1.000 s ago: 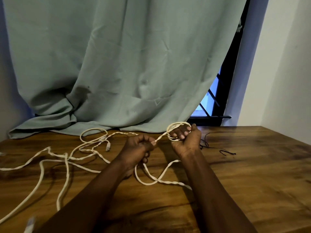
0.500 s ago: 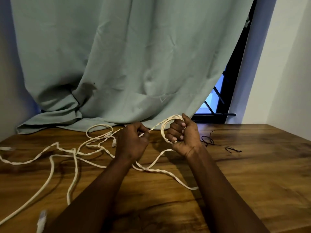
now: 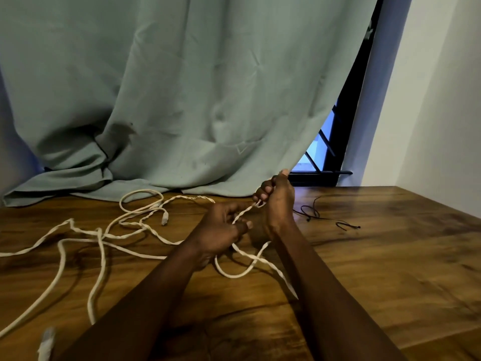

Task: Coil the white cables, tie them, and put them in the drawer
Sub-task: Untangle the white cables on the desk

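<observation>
The white cables [image 3: 101, 246] are lying loose and uncoiled over the left half of the counter [image 3: 390, 269], their twisted strands crossing one another in a tangle toward the far edge. An open loop [image 3: 140, 193] is sitting close to that far edge, with a pale plug end [image 3: 164, 219] lying just beside it. A second plug end [image 3: 46, 343] is resting near the near left corner. A short stretch is running taut between the left hand [image 3: 221, 230] and the right hand [image 3: 276, 201], which are both gripping it over the counter's middle. A slack loop [image 3: 233, 276] is trailing on the wood below them.
</observation>
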